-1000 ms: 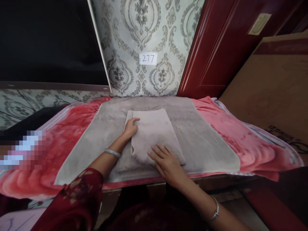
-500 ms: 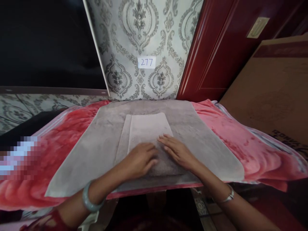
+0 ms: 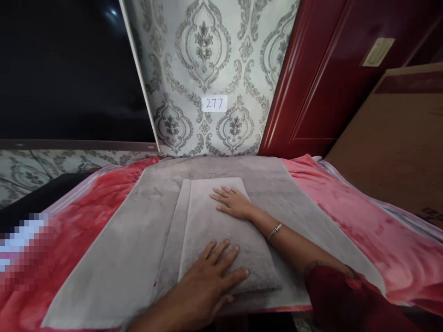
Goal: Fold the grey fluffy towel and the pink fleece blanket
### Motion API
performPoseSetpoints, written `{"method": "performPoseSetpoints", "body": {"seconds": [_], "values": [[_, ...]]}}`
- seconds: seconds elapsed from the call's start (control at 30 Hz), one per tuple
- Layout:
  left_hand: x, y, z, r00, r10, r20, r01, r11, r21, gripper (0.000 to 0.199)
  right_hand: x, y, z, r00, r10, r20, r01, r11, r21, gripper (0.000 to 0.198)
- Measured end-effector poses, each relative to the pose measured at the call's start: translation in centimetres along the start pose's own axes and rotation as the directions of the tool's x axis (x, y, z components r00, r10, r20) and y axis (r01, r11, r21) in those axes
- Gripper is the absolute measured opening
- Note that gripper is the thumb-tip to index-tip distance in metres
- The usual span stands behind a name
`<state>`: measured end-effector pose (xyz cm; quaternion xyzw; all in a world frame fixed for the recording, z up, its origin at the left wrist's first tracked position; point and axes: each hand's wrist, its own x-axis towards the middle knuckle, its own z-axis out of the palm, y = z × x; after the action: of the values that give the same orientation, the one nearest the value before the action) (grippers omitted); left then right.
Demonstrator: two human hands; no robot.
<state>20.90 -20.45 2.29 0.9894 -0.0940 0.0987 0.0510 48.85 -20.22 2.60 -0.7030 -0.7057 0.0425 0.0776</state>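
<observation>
A folded grey plush cloth [image 3: 207, 221] lies in the middle, with a narrow folded strip showing along its left side. My right hand [image 3: 232, 201] rests on its far part, palm down with fingers spread. Over the near part is my left hand [image 3: 218, 276], fingers apart and nothing in them; whether its palm presses on the fabric cannot be made out. Beneath the folded cloth spreads a larger grey plush sheet [image 3: 117, 249].
A red and pink blanket [image 3: 353, 216] covers the surface under the grey sheet. At the left stands a dark screen [image 3: 69, 74]. A cardboard box [image 3: 391, 147] is at the right, beside a red door [image 3: 311, 78]. A paper marked 277 [image 3: 214, 103] is on the patterned wall.
My hands, close together over the middle before, are now apart. The right has gone forward onto the far part, the left back toward me with fingers spread. The view has shifted.
</observation>
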Motion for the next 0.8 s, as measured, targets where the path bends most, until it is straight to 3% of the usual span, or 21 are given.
{"method": "performPoseSetpoints", "body": {"seconds": [0.27,0.6,0.7,0.8], "values": [[-0.5,-0.8,2.2,0.996,0.033,-0.079,-0.028,0.998,0.057,0.079,4.8,1.7,-0.1,0.990,0.143,0.016,-0.144,0.989,0.043,0.059],[-0.2,0.2,-0.1,0.999,-0.006,-0.049,0.005,1.000,-0.008,0.065,4.3,-0.1,-1.4,0.975,0.218,0.035,-0.219,0.974,0.054,0.056],[-1.4,0.6,-0.8,0.996,-0.022,-0.092,0.021,1.000,-0.007,0.054,2.1,-2.8,-1.5,0.996,0.090,0.018,-0.091,0.992,0.086,0.055],[-3.7,0.9,-0.7,0.990,-0.061,-0.128,0.068,0.996,0.051,0.053,-1.5,-6.2,-0.6,0.981,-0.195,0.002,0.193,0.972,0.131,0.053]]}}
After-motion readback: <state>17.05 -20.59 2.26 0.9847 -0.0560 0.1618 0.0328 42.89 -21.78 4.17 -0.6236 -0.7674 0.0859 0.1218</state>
